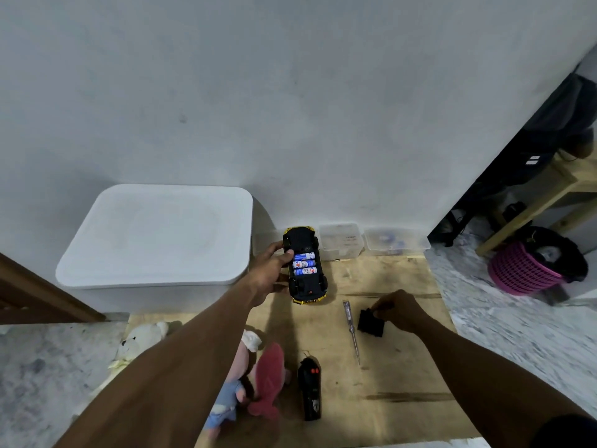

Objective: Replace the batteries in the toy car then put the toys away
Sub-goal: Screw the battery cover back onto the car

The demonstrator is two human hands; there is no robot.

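At far left, one white lidded bin (155,234). Below it, one white plush toy (142,337) and a pink-and-blue plush heap (248,376), count unclear. Left hand (269,273) curled round one upturned toy car (300,237) on the wooden board (403,376), three batteries (303,264) seated in its open bay. One remote (309,392), one screwdriver (351,331). Right hand (400,310) pinching one black battery cover (371,324). Behind, two clear tubs (339,242). Far right, one pink basket (523,270).

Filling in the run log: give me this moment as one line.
stage: batteries in, cover off | left hand: holds car, underside up | right hand: pinches cover | screwdriver: lying on board
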